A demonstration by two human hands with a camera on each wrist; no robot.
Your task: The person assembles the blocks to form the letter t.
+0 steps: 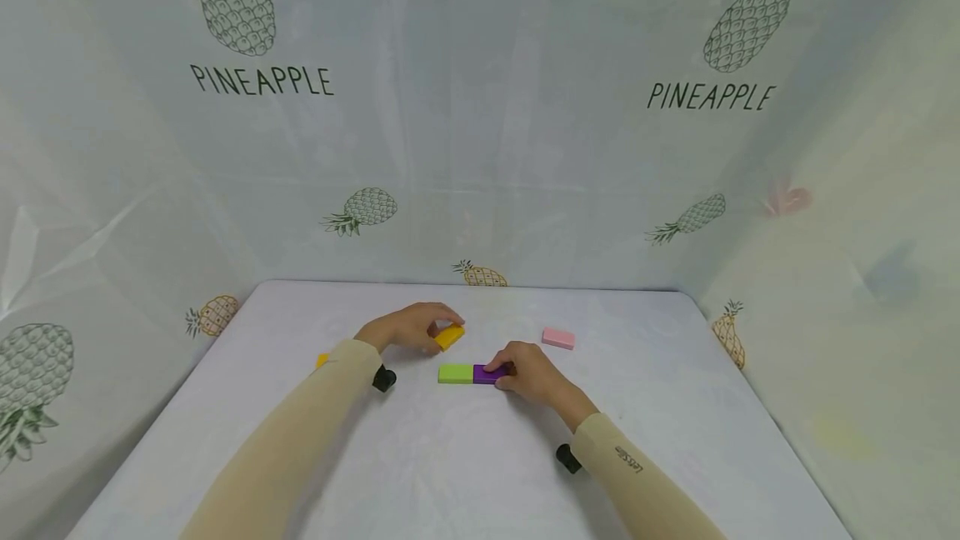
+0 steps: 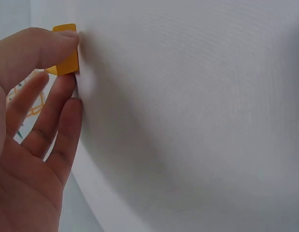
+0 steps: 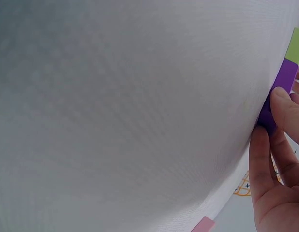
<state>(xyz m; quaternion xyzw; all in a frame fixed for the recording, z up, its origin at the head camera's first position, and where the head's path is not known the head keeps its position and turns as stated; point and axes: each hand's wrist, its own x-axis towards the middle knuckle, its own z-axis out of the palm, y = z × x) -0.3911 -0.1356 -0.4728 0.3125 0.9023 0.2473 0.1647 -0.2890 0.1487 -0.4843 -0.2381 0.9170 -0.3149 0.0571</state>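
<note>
My left hand (image 1: pixel 415 327) pinches a yellow block (image 1: pixel 450 337) between thumb and fingers, over the far middle of the table. In the left wrist view the thumb lies across the face of this yellow block (image 2: pixel 67 58). To its right, my right hand (image 1: pixel 531 371) grips the right end of a flat purple block (image 1: pixel 487 374). A lime green block (image 1: pixel 455 373) lies end to end with the purple one, forming one straight row. The right wrist view shows thumb and fingers around the purple block (image 3: pixel 283 77), the green block (image 3: pixel 295 46) beyond it.
A pink block (image 1: pixel 558 338) lies on the white table (image 1: pixel 450 465), behind and right of my right hand. Another yellow piece (image 1: pixel 322 359) peeks out beside my left sleeve. A black wrist device shows at each cuff. A pineapple-print curtain (image 1: pixel 480 123) hangs behind the table.
</note>
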